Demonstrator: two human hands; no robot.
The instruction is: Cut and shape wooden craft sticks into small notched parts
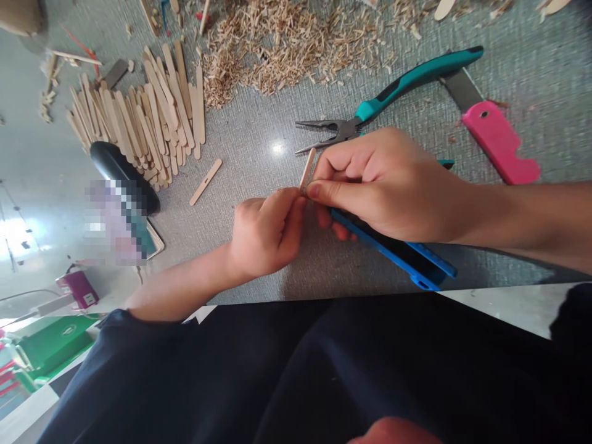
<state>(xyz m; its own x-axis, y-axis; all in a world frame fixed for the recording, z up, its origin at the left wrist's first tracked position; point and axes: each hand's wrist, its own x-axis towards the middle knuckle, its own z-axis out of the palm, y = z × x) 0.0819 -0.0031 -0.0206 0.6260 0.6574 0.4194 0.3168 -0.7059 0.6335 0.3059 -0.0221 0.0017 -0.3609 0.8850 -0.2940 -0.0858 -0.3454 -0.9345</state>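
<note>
Pinched in left hand [266,234], stick [308,168] juts forward.

Smooth wooden stick [308,169] above a rough-textured surface [245,135]; by its near edge, a smooth blue plastic piece [386,249]; farther in, dull metal-nosed pliers [363,115], pink plastic handle [497,142], rough wood chips [277,49]

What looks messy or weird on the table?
Wood chips are scattered loosely across the table, looking spilled. One stick lies apart from the pile of sticks, with a dark mark near its middle.
</note>
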